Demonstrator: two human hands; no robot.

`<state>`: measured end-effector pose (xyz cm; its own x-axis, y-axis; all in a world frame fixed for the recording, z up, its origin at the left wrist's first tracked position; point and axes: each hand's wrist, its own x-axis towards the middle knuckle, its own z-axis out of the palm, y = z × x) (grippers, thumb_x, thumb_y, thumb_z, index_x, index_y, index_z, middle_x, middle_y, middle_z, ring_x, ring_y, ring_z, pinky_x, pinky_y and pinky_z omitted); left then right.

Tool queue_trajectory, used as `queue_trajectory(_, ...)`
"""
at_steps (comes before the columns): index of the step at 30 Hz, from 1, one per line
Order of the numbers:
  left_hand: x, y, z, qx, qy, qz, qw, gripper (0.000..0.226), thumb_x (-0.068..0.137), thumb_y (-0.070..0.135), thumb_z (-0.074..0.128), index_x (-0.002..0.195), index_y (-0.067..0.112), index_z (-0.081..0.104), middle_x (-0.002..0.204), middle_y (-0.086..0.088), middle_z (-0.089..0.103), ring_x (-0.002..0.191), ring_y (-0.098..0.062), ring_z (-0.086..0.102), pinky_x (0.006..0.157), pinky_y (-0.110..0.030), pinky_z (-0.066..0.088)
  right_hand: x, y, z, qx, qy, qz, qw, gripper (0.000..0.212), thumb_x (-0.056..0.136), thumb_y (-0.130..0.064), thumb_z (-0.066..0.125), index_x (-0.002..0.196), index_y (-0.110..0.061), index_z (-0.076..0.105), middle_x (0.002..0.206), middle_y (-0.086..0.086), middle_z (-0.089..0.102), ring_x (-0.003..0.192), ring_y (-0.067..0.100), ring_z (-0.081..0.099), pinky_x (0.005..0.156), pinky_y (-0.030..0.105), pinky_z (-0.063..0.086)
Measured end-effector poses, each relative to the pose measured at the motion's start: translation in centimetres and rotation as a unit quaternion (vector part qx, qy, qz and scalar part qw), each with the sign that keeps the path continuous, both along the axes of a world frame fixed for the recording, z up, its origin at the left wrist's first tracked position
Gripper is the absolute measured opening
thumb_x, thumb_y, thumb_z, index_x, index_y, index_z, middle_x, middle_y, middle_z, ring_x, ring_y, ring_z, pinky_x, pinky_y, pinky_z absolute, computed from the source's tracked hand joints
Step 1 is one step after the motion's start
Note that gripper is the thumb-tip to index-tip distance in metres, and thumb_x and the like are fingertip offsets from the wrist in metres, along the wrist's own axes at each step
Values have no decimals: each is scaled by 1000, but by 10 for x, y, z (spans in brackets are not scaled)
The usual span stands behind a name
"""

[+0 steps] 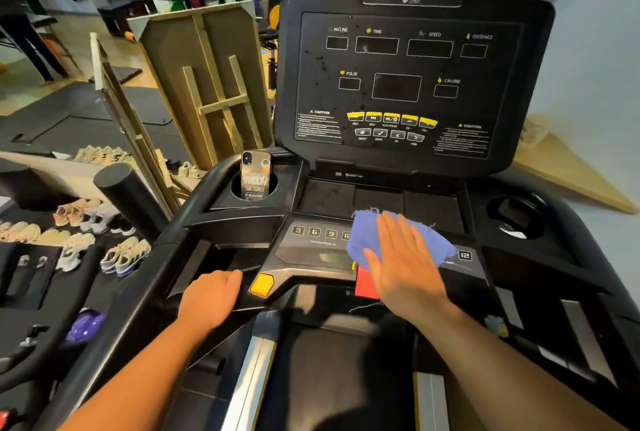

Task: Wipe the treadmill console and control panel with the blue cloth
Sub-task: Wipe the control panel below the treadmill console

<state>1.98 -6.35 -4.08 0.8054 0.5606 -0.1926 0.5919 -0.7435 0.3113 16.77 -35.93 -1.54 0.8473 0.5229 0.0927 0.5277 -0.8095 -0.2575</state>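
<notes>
Your right hand (403, 257) lies flat, fingers straight and together, pressing the blue cloth (394, 240) onto the control panel (318, 243) just below the middle of the view. The cloth spreads out from under your palm toward 11 and 3 o'clock, covering the right end of the numbered button row; a red block (365, 283) shows at its lower edge, beside your thumb. Your left hand (211, 299) sits at 7 o'clock from the cloth, fingers curled over the left handlebar (194, 222), next to a yellow button (262, 284). At 12 o'clock the upright console (412, 80) stands apart from the cloth, its dark screen speckled with spots near the left side. A phone (255, 174) stands upright in the left cupholder (239, 193) at 10 o'clock. The right cupholder (516, 219) is at 2 o'clock. Rows of shoes (76, 236) lie on the floor at 9 o'clock.
</notes>
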Motion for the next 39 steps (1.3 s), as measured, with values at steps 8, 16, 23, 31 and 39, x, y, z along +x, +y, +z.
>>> queue_trajectory(8, 1, 1, -4, 24, 4, -15, 1000, 42, 103, 26, 29, 67, 18, 50, 78, -4, 61, 73, -24, 56, 69, -37, 40, -11, 50, 9, -35, -12, 60, 998, 71, 105, -44, 28, 159, -7, 0, 168, 10, -2, 154, 29, -8, 125, 42, -3)
queue_trajectory(16, -1, 9, -17, 39, -8, -16, 999, 40, 101, 27, 30, 68, 15, 49, 75, -8, 61, 73, -31, 56, 67, -40, 42, 0, -42, -10, -42, -20, -7, 999, 81, 90, -55, -4, 159, -13, -5, 167, 3, -14, 154, 21, -14, 126, 40, -1)
queue_trajectory(23, 0, 4, -11, 29, 4, -13, 999, 43, 104, 28, 28, 72, 15, 53, 82, -9, 63, 75, -29, 57, 71, -41, 42, -7, -104, -10, 16, -28, -149, 988, 70, 100, -42, 30, 158, -8, 13, 166, 8, 15, 152, 29, 16, 122, 45, 25)
queue_trajectory(31, -1, -3, 2, -26, -10, 12, 1000, 46, 102, 29, 28, 66, 14, 52, 78, -8, 65, 74, -26, 58, 72, -38, 42, -17, -2, -2, 0, -13, -117, 993, 74, 103, -44, 33, 157, -1, 5, 166, 19, 5, 154, 36, 5, 126, 45, 6)
queue_trajectory(39, -5, -2, 7, -5, -6, -20, 1000, 28, 104, 23, 29, 83, 16, 46, 95, -10, 63, 83, -30, 55, 69, -35, 34, -45, 131, 3, -50, -17, 106, 993, 73, 106, -42, 26, 156, -3, -9, 165, 15, -16, 152, 33, -18, 124, 43, -9)
